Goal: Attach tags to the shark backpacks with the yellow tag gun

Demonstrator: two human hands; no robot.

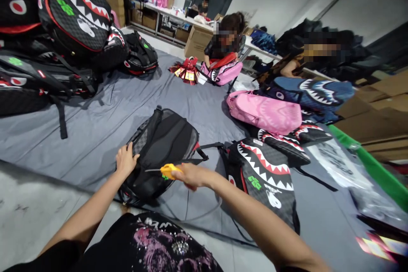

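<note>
A black backpack [161, 146] lies back-side up on the grey sheet [95, 136] in front of me. My left hand [125, 159] rests on its left edge, fingers curled over the fabric. My right hand [189, 175] is closed on a small yellow-handled tool [168, 171] whose thin metal tip points left over the backpack. A black shark-mouth backpack [264, 176] lies just right of my right arm.
A stack of black shark-mouth backpacks [63, 29] fills the far left. Pink backpacks [264, 112] and a blue shark backpack [314, 93] lie to the right. Two people sit at the back beside red tags [186, 72]. Cardboard boxes [197, 40] and flat cardboard [379, 110] stand around.
</note>
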